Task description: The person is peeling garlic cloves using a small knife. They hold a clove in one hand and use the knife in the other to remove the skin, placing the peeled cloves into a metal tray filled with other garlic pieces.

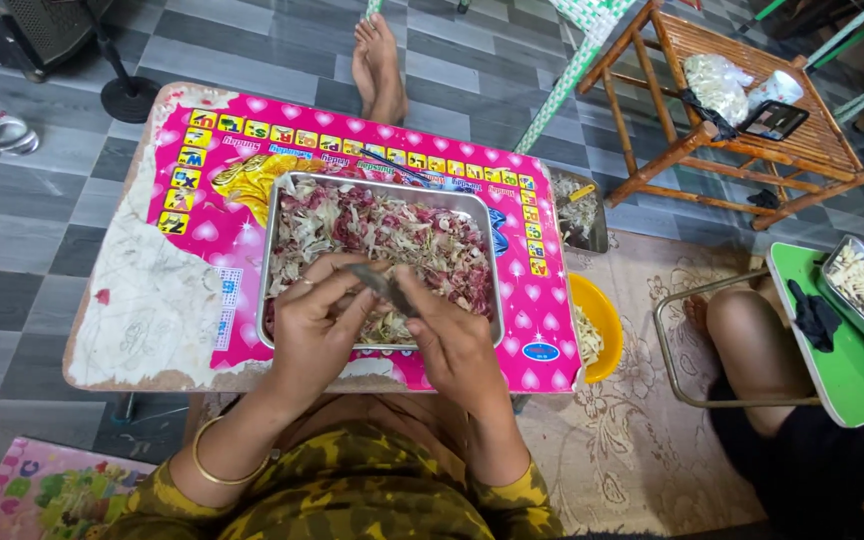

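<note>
Left hand (317, 320) and right hand (452, 345) are meeting over the near edge of the tray (274, 215), fingers curled in and pinching a small dark blade (384, 288) between them. The blade is lying slantwise, its long axis running from upper left down to lower right; the left fingertips are gripping its upper end, the right hand is closing on the lower end. We cannot tell whether a peel is pinched along with it. Just beyond the knuckles we are seeing the heap of pink and pale peelings (392, 235) filling the tray. The tray is sitting on a low pink table (202, 240). Right of it, a yellow bowl (602, 315); farther, grey floor tiles (42, 190) and a wooden rack (752, 120).
</note>
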